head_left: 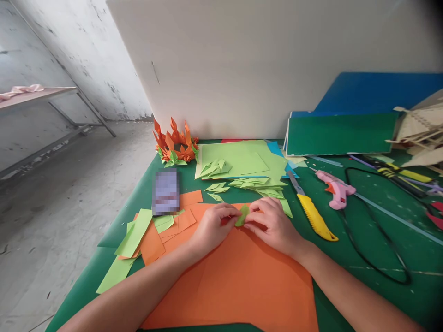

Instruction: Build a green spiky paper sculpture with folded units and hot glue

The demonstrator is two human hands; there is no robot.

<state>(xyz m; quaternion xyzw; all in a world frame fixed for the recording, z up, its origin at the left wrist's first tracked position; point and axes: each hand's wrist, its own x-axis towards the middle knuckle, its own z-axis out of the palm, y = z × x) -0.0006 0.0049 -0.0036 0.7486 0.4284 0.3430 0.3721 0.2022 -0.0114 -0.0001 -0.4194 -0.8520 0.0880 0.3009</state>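
Note:
A small green paper piece is pinched between my two hands, just above the far edge of a large orange paper sheet. The fingertips of my left hand grip its left side. My right hand holds it from the right with thumb and fingers closed. Its exact folds are too small to make out. Beyond my hands lie several folded green paper pieces. More folded ones rest on a stack of green sheets.
An orange and green folded-paper ring stands at the back left, behind a phone. Green and orange strips lie at left. To the right are a yellow-handled saw-like cutter, a pink glue gun with black cord, and pliers.

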